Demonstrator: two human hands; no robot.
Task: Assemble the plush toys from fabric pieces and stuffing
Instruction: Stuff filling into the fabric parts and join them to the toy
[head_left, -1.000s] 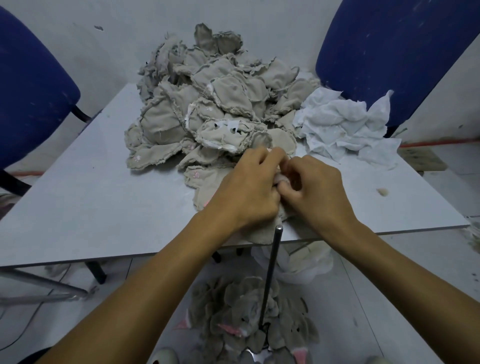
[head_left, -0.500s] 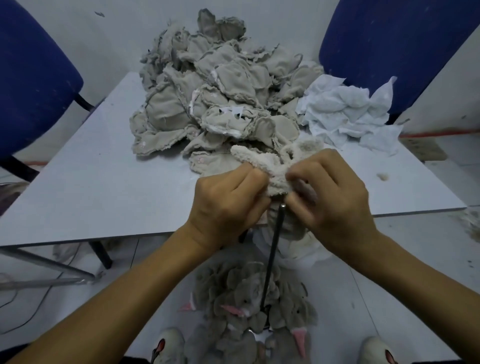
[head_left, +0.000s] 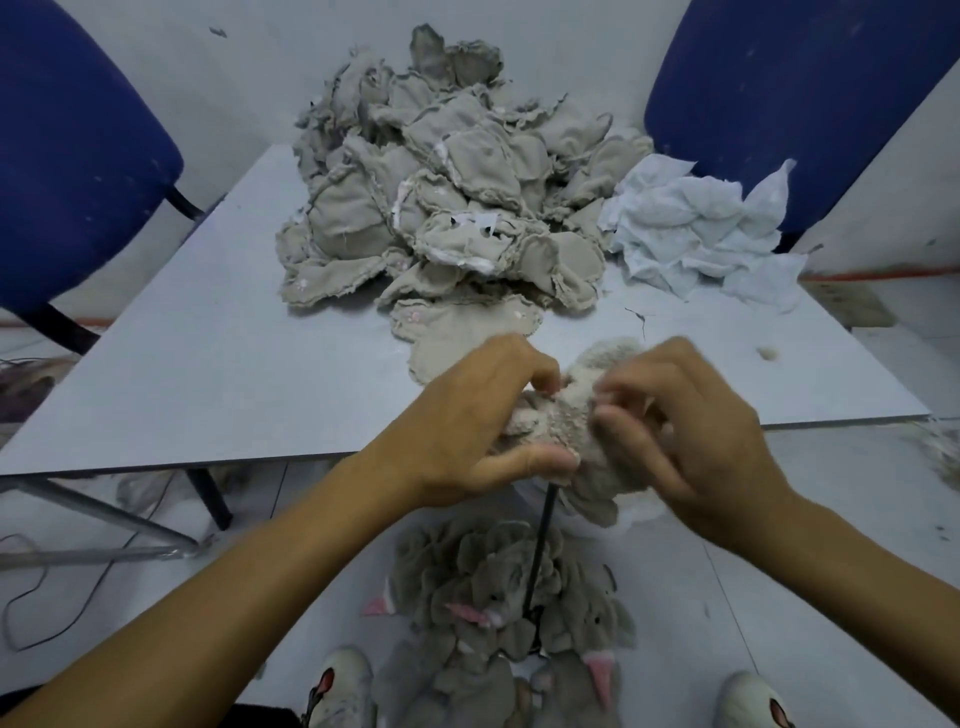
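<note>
Both hands work a furry beige plush piece (head_left: 571, 410) held over the table's front edge. My left hand (head_left: 483, 415) grips its left side, fingers curled round the fabric. My right hand (head_left: 680, 431) pinches its right side and is blurred. A thin dark metal rod (head_left: 540, 551) stands upright under the piece, its top hidden in the fabric. A big heap of inside-out beige fabric pieces (head_left: 441, 192) fills the table's far middle. One flat beige piece (head_left: 462, 322) lies just beyond my hands.
White fabric scraps (head_left: 701, 228) lie at the back right of the grey table (head_left: 208, 364). Turned grey plush toys (head_left: 498, 608) with pink ears are piled on the floor between my shoes. Blue chairs (head_left: 67, 156) stand at both far corners. A cable lies on the floor at left.
My hands lifted the plush piece from the table and drew it toward me over the rod's top. The fabric now shows its furry side, spread further between my hands.
</note>
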